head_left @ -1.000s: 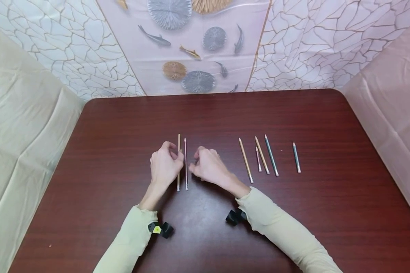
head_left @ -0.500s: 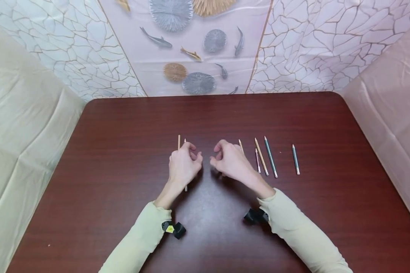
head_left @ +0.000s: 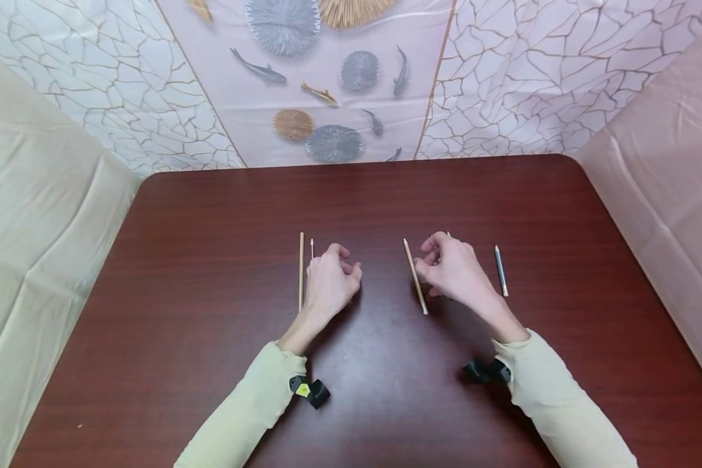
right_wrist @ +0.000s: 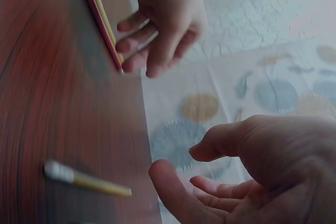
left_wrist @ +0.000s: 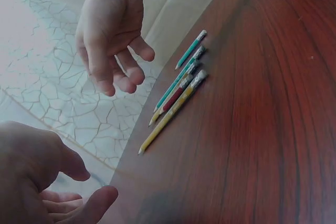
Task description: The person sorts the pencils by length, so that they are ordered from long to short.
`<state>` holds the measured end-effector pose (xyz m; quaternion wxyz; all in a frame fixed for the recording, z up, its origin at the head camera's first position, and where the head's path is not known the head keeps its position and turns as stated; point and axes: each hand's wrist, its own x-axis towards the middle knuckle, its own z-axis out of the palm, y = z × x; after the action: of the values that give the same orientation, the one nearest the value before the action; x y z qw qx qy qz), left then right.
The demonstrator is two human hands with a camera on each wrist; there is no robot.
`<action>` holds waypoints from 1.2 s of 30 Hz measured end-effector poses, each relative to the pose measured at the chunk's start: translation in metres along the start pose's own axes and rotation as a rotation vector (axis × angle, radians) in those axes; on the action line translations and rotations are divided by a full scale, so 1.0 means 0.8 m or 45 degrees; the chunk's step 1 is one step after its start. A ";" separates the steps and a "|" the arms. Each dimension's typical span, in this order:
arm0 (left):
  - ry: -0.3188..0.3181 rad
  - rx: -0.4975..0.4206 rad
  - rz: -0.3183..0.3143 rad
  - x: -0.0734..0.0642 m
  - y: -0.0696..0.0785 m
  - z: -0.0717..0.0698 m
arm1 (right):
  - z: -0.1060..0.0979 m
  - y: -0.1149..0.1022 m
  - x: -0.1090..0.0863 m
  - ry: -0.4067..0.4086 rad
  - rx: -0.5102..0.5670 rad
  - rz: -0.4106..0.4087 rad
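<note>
My right hand (head_left: 457, 268) is above the right-hand row of pencils, fingers loosely bent and holding nothing, thumb near a yellow pencil (head_left: 415, 276). In the head view it covers most of the middle of that row. The left wrist view shows a long teal pencil (left_wrist: 173, 85), a short red pencil (left_wrist: 172, 99) and another yellow one close together there. My left hand (head_left: 330, 278), relaxed with nothing in it, hovers over a long red pencil (head_left: 312, 247) and hides most of it. Beside that pencil lies a long yellow pencil (head_left: 301, 270).
A short teal pencil (head_left: 500, 270) lies by itself to the right of the right hand. Everything rests on a dark red-brown wooden table (head_left: 210, 227). Patterned cloth (head_left: 339, 91) hangs behind the far edge, and pale cloth hangs at both sides.
My right hand has moved rightward from beside the left pencil pair to over the right row. My left hand has shifted right, uncovering the long yellow pencil. The pencils stay in place.
</note>
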<state>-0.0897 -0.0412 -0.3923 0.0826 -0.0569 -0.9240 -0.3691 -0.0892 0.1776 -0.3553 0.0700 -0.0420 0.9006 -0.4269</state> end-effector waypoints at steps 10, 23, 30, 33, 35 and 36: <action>-0.016 -0.064 0.047 -0.002 0.010 0.016 | -0.031 0.025 -0.009 0.076 -0.027 0.026; -0.074 -0.059 0.008 -0.003 0.033 0.050 | -0.046 0.047 -0.011 0.130 0.047 0.083; -0.079 -0.068 0.001 -0.003 0.045 0.067 | -0.049 0.055 -0.011 0.151 -0.012 0.088; -0.079 -0.066 0.002 -0.002 0.048 0.072 | -0.051 0.058 -0.011 0.162 -0.028 0.088; -0.083 -0.072 0.000 0.000 0.050 0.075 | -0.052 0.059 -0.011 0.165 -0.031 0.092; -0.083 -0.071 0.001 0.000 0.051 0.077 | -0.052 0.060 -0.011 0.166 -0.033 0.097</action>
<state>-0.0900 0.0305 -0.4087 0.0510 -0.0717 -0.9155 -0.3926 -0.0877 0.2411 -0.3657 0.0267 0.0192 0.9097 -0.4139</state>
